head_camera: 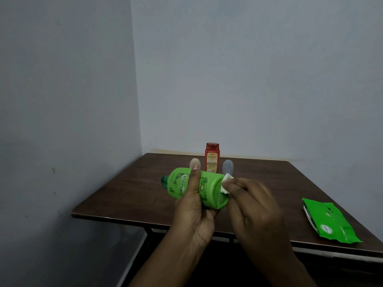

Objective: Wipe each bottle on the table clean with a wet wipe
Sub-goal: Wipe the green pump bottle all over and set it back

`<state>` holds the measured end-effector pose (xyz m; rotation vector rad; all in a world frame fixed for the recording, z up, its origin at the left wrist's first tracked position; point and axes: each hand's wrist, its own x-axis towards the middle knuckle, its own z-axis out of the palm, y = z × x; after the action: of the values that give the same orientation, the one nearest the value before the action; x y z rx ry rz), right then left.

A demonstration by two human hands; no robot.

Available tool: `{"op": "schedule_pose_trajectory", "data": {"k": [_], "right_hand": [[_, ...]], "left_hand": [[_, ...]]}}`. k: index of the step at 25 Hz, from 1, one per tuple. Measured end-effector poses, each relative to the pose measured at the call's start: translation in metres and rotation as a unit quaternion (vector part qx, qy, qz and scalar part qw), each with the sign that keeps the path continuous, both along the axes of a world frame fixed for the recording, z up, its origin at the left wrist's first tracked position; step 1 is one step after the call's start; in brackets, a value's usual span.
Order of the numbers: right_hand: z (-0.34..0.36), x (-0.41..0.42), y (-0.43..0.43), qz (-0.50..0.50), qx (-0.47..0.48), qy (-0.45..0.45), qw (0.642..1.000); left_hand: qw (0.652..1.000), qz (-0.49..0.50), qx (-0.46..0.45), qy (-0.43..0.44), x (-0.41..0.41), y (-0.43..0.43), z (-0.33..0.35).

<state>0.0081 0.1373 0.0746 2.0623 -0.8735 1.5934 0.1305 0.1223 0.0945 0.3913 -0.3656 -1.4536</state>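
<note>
My left hand [193, 206] grips a green bottle [211, 190] round its middle, holding it sideways above the table with its cap pointing left. My right hand [251, 206] pinches a white wet wipe [226, 183] and presses it against the bottle's base end. A red bottle [211, 158] stands upright at the back of the table. Beside it, a clear bottle [228, 166] is partly hidden behind the wipe and the green bottle.
The dark brown table [128, 191] stands in a room corner, with walls close on the left and behind. A green wet wipe packet [328, 220] lies near the table's right front edge.
</note>
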Motion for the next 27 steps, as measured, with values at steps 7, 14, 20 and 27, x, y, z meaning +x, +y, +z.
{"op": "schedule_pose_trajectory", "data": {"k": [7, 14, 20, 27], "right_hand": [[0.0, 0.005, 0.008, 0.066, 0.002, -0.05, 0.997], [0.009, -0.001, -0.002, 0.056, -0.03, 0.023, 0.998], [-0.009, 0.005, 0.004, 0.109, -0.03, 0.054, 0.992], [0.005, 0.0, -0.009, 0.07, -0.013, -0.083, 0.994]], "left_hand": [[1.0, 0.029, 0.001, -0.011, 0.0, 0.002, 0.008], [0.999, 0.034, 0.002, -0.015, 0.003, -0.001, 0.007], [0.999, 0.047, 0.009, -0.003, 0.008, -0.007, 0.006], [0.997, 0.05, 0.0, -0.064, -0.003, -0.004, 0.005]]}}
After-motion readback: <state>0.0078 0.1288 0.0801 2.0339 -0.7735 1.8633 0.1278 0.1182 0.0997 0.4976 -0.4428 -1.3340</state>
